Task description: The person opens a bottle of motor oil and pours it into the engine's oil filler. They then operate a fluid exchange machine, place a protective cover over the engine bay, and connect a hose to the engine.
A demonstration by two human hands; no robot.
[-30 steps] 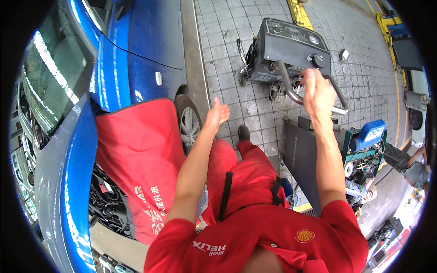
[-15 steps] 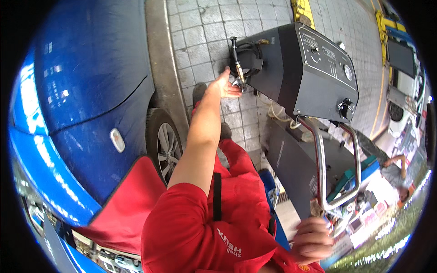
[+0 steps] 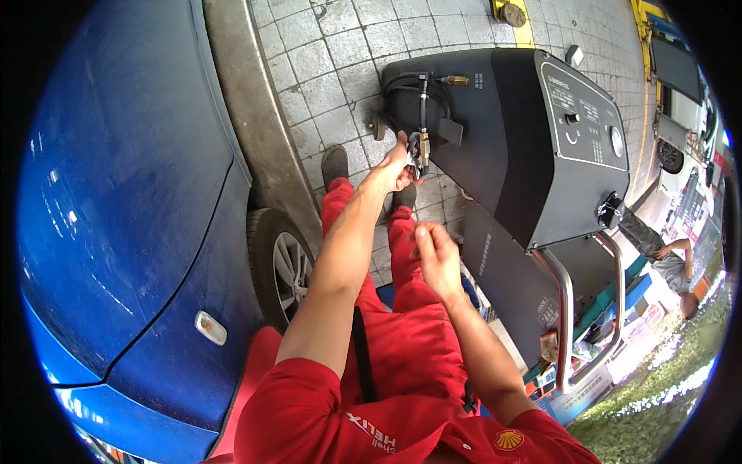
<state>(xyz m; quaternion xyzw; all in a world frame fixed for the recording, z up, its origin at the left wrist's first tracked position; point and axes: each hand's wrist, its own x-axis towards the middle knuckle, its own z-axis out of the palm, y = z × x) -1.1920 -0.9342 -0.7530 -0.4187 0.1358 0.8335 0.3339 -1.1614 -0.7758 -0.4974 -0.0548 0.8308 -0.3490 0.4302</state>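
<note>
So, head view only: left hand (image 3: 396, 164) is reached out to the side of the black service machine (image 3: 525, 155), fingers pinching the metal hose fitting (image 3: 418, 147) that hangs off the coiled black hoses (image 3: 410, 100) there. Right hand (image 3: 434, 251) hovers lower, just beside the machine's front edge, fingers loosely curled and holding nothing. Blue car (image 3: 116, 232) sits on the left with its front wheel (image 3: 280, 271) near the red-trousered legs, all on a grey tiled floor (image 3: 325, 62).
</note>
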